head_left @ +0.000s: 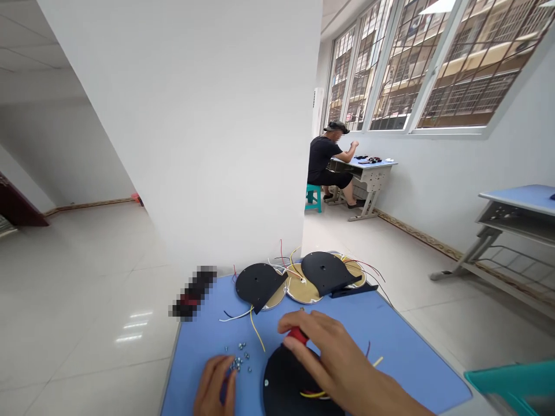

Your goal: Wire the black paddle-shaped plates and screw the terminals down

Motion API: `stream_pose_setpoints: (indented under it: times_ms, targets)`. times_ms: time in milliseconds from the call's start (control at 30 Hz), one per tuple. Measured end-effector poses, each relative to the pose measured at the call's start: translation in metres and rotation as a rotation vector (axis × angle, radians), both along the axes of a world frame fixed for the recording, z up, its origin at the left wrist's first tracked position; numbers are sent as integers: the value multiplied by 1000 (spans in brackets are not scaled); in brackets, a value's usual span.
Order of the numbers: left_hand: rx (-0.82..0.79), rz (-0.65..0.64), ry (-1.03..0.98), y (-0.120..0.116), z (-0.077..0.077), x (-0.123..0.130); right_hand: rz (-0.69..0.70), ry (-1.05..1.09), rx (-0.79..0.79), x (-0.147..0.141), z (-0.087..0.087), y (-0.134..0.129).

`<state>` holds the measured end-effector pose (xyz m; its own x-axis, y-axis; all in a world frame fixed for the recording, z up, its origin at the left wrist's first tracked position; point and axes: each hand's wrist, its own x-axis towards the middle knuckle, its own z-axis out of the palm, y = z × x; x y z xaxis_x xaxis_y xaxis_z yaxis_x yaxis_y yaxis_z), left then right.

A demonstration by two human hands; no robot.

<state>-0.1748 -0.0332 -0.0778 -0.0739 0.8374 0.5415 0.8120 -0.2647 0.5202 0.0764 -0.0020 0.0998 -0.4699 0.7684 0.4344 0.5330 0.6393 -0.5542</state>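
My right hand [329, 352] is closed around a red handle [298, 335], which looks like a screwdriver's; its shaft is hidden. Beneath it lies a round black housing [281, 378] with a silver screw near its left edge. Yellow and other wires [313, 395] show on the housing below my palm. Left of the housing, my left hand [214, 384] has its fingers curled, the thumb and fingertips close together at a small pile of silver screws [236, 363]. Whether a screw is between those fingertips is too small to tell.
On the blue table [203, 323], more black housings [255, 283] lie over tan round plates [299, 289] with loose wires at the back. A white wall stands behind. A person [325, 156] sits at another desk [368, 164]. A teal stool [515, 381] is at right.
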Motion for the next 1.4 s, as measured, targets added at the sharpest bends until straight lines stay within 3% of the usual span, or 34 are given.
stream_pose_setpoints:
  times_ms: [133,400,500,667,800,1067,1233,1400]
  targets:
    - [62,142,257,16,9,-34,-54,123,-35,21,-3,-3]
    - [80,117,401,21,18,-32,-149,266,-6,49,2,-8]
    - [74,37,287,18,29,-11,-171,299,6,55,4,-10]
    - [-40,-290,22,16,48,62,-148,216,68,56,4,-16]
    - [-104,-384,-65,21,57,102,-146,135,158,56,6,-20]
    - [-87,-382,-202,26,56,118,-174,75,227,62,3,-21]
    - [-115,-434,-153,28,58,118,-166,-2,257,64,1,-25]
    - [-191,-483,-32,35,69,129,-74,-107,258,59,1,-26]
